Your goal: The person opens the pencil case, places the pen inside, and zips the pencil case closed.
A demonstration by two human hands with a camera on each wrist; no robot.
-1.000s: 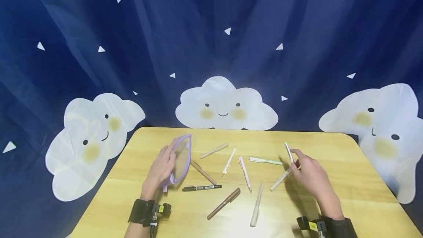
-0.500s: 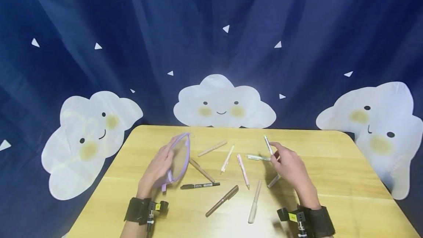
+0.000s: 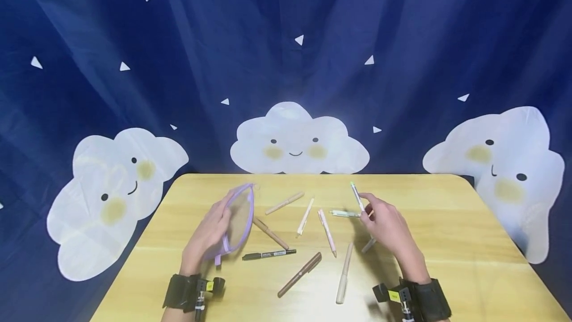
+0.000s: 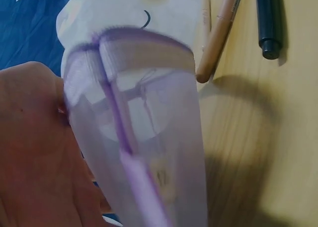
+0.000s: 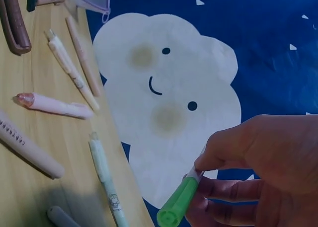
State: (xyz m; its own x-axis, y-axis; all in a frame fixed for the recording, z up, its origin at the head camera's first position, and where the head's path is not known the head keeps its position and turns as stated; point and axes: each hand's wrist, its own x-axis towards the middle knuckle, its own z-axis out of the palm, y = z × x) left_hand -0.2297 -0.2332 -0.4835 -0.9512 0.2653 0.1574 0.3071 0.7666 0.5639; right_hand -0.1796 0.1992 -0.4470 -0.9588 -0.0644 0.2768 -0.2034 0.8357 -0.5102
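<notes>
My left hand (image 3: 210, 230) grips a see-through pencil case (image 3: 239, 217) with a purple zip edge, its mouth spread and facing right. In the left wrist view the pencil case (image 4: 144, 113) stands tilted beside the palm (image 4: 35, 147), which hides part of it. My right hand (image 3: 393, 227) pinches a slim pen (image 3: 356, 195) between thumb and fingers, raised over the table's right half. The right wrist view shows the pen's bright green end (image 5: 176, 207). Below that hand lie a mint-green pen (image 3: 345, 213) and a pale pen (image 3: 369, 245), both partly covered by it.
Between the hands several pens lie scattered: a black marker (image 3: 269, 255), a brown pen (image 3: 299, 275), a beige pen (image 3: 344, 272), a pink pen (image 3: 327, 232), a cream pen (image 3: 306, 216) and two tan ones. A dark blue cloud-print curtain (image 3: 286, 63) hangs behind the table (image 3: 464, 222).
My right hand has moved left with the pen, from above the table's right side to over the mint-green pen. The left hand keeps holding the pencil case in place.
</notes>
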